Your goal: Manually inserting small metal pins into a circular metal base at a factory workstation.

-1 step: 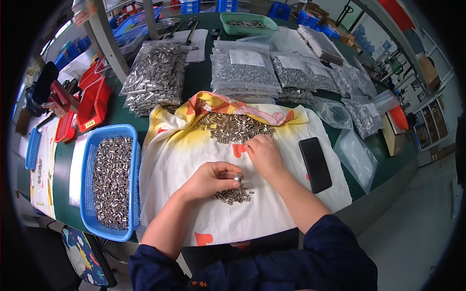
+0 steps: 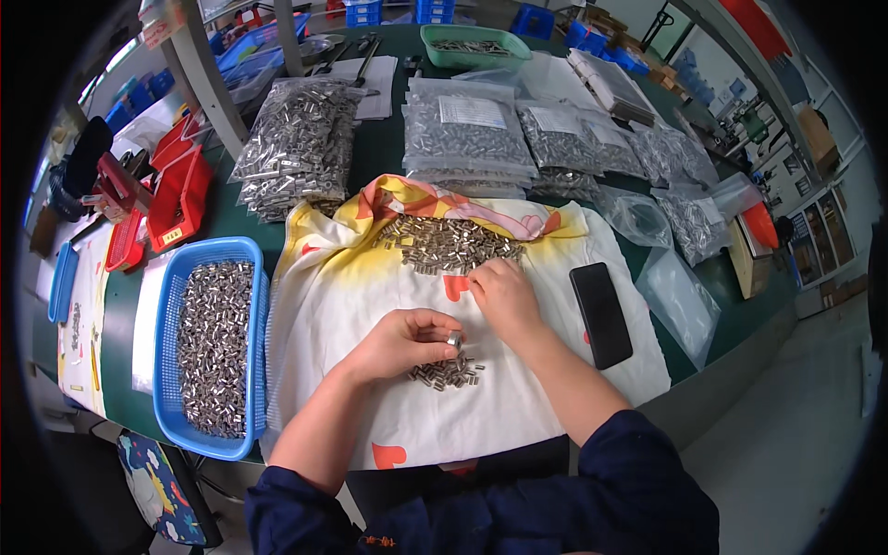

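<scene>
The left hand [image 2: 404, 342] is curled over a small heap [image 2: 447, 372] of short metal sleeves on the cloth [image 2: 370, 277], its thumb and fingers pressed together on one sleeve [image 2: 454, 339] held just above that heap; the right hand [image 2: 502, 294] lies further up the cloth at the near edge of the big pile [image 2: 450, 243] of the same sleeves, fingers bent down onto the pieces, though whether it pinches any I cannot tell; the sleeves look like hard, smooth little metal tubes, light one by one but heavy in bulk, stiff and not likely to break, yet probably slippery and quick to roll, so a fingertip pinch across the round side seems the surest hold; the soft cloth should keep them from running off, and its creases near the pile may catch strays; to the left a blue basket [image 2: 254, 277] full of sleeves stands just beside the cloth, with its rim raised above the table; to the right a black phone [image 2: 601, 314] lies on the cloth near the right forearm; bags of sleeves [image 2: 467, 139] crowd the far side; the table edge [image 2: 740, 342] is near on the right; the barest room is the white cloth around and below the small heap.
</scene>
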Demonstrator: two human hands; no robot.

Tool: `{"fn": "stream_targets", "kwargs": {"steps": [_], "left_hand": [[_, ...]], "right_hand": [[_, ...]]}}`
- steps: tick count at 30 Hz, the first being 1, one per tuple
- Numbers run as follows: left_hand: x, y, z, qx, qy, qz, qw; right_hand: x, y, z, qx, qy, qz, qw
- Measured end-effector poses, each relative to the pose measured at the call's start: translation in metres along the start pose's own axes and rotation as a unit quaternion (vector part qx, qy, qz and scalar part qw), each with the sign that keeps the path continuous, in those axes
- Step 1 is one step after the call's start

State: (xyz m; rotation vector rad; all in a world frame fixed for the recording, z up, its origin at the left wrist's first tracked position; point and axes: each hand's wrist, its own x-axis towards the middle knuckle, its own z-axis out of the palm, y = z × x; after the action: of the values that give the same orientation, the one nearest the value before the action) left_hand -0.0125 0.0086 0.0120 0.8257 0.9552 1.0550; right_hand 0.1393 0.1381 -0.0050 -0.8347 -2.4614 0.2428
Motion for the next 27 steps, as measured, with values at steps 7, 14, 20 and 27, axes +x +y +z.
{"fn": "stream_targets", "kwargs": {"steps": [7,14,20,27], "left_hand": [[-0.002,-0.001,0.003,0.047,-0.034,-0.005,0.998],[-0.001,0.001,0.003,0.016,-0.031,-0.012,0.999],[0.002,-0.002,0.001,0.004,-0.031,0.004,0.999],[0.004,-0.006,-0.004,-0.065,0.075,0.072,0.992]], "right_hand": [[0.002,-0.005,-0.003,0.004,-0.01,-0.029,1.0],[0.003,-0.007,-0.003,-0.002,-0.015,-0.019,1.0],[0.005,-0.005,-0.003,0.021,0.014,-0.021,0.999],[-0.001,-0.024,-0.03,0.386,-0.023,0.073,0.919]]}}
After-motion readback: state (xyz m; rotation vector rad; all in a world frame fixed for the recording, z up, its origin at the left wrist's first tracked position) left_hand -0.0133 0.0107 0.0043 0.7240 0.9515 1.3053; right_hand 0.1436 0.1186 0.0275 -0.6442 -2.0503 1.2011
